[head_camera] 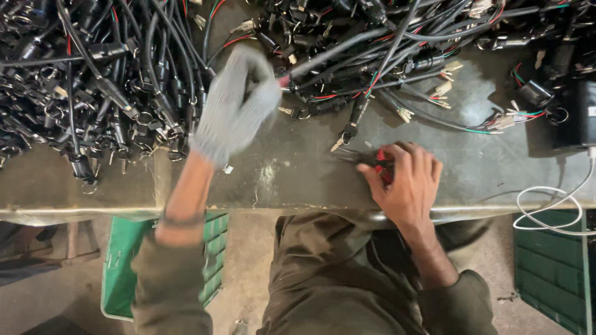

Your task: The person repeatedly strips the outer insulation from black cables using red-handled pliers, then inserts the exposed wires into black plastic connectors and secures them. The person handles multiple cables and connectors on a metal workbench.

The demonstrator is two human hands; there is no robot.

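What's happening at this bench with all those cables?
A person sits at a worn metal workbench heaped with black cable assemblies. Their left hand, in a grey knit glove, grips a black cable from the pile. Their bare right hand rests near the bench edge on a small red-handled tool. Green crates stand on the floor below.

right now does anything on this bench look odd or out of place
Only the left hand wears a grey glove; the right hand is bare, its grip on a red-handled tool. A white cord loops off the bench edge. The black cable heaps lie tangled.
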